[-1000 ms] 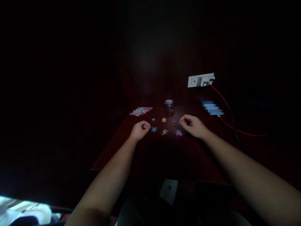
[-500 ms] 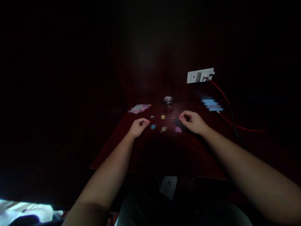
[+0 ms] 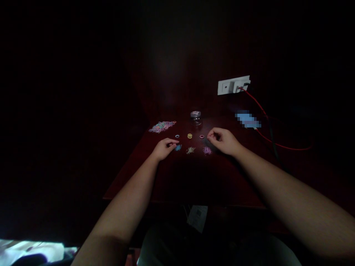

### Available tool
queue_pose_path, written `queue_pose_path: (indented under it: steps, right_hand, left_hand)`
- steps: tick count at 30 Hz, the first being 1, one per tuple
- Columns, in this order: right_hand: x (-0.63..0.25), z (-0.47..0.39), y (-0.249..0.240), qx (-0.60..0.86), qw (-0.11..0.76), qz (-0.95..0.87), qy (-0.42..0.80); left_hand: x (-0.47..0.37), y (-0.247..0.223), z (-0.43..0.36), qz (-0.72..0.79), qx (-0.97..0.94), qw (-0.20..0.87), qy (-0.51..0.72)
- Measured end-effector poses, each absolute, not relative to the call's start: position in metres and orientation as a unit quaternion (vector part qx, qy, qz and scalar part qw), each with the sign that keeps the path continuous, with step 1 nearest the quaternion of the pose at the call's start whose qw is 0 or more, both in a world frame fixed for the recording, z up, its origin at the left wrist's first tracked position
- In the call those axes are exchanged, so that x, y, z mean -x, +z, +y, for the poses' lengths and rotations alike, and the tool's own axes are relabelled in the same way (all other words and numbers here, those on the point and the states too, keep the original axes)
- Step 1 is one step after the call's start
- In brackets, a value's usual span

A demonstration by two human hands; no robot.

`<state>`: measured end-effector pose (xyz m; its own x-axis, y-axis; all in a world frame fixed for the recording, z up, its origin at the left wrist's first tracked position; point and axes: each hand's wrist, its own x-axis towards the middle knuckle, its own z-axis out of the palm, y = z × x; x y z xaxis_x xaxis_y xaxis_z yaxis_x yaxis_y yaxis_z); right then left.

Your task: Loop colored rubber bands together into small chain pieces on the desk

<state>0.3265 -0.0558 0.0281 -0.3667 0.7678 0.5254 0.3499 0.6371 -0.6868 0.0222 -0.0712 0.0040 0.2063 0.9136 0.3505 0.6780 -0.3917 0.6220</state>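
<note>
My left hand (image 3: 164, 149) reaches the left edge of a small pile of blue rubber bands (image 3: 178, 147), thumb and forefinger apart, nothing visible between them. To its right lie a pile of yellowish rubber bands (image 3: 190, 150) and a pile of purple ones (image 3: 207, 150). Behind these sit a pale blue ring-shaped band (image 3: 177, 136), some yellow bands (image 3: 189, 136) and a pink band (image 3: 202, 136). My right hand (image 3: 222, 140) is beside the pink band, its fingertips pinched together; whether they hold anything is too small to make out.
A larger heap of mixed-colour rubber bands (image 3: 162, 126) lies at the back left of the dark red table (image 3: 177, 184). A clear lidded jar (image 3: 195, 118) stands at the back. On the right are a blurred-out blue device (image 3: 247, 120), a red cable (image 3: 291, 148) and a wall socket (image 3: 226, 87).
My left hand has come right, up to the blue rubber bands, and its thumb and forefinger have parted slightly. My right hand stays pinched near the pink band. The whole view has shifted a little.
</note>
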Motion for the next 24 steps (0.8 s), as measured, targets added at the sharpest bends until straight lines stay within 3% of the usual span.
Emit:
queue_pose_path:
  steps: [5, 12, 24]
  right_hand:
    - [-0.325, -0.055, 0.028, 0.355, 0.443, -0.789, 0.234]
    - [-0.323, -0.057, 0.029, 0.361, 0.447, -0.788, 0.222]
    - [-0.322, -0.059, 0.031, 0.362, 0.449, -0.787, 0.220]
  left_hand:
    - [-0.038, 0.005, -0.077, 0.586, -0.707, 0.139, 0.370]
    - [-0.064, 0.008, -0.081, 0.636, -0.727, -0.011, 0.260]
    - [-0.057, 0.007, -0.081, 0.645, -0.720, -0.024, 0.254]
